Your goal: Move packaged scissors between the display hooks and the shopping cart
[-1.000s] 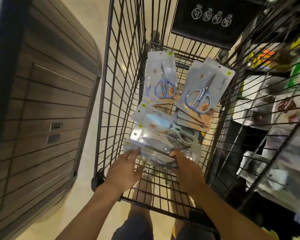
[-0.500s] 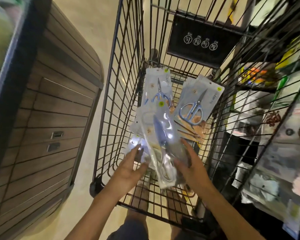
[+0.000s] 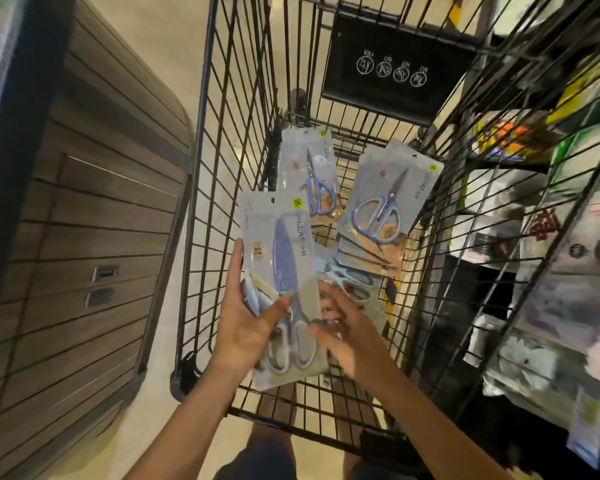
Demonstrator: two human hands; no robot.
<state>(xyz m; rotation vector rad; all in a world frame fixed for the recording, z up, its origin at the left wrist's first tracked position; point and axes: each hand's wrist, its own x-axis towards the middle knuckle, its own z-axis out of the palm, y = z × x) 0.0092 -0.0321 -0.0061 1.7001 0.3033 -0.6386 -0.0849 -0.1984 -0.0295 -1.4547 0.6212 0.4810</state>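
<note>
- Packs of scissors (image 3: pixel 280 285), a small bundle, are sitting upright between the two hands, above the near end of the shopping cart (image 3: pixel 222 133); long axis is running away from the person, hang-hole end far, handle end near.
- Left hand (image 3: pixel 246 327) is gripping the bundle's left edge, thumb curled across the front near the pivot, fingers going behind; it is carrying the load.
- Right hand (image 3: pixel 347 337) is lying just beside the bundle's right edge, fingers curled; whether it is pinching that edge or only touching it, I cannot tell. Hands are close together, the bundle between them.
- Judgement: bundle is already clear of the cart floor, so the coming move is a lift up and to the right, toward the shelves (image 3: pixel 551 237); no display hooks are plainly visible there (blurred).
- More packs are lying on the wire floor: one (image 3: pixel 309 174) by the far left corner, a fanned stack (image 3: pixel 385 206) to the far right, another (image 3: pixel 352 277) partly hidden behind the held bundle.
- Room: wire walls are standing close on both sides; a wood-panelled fixture (image 3: pixel 84 237) is flanking the cart's left.
</note>
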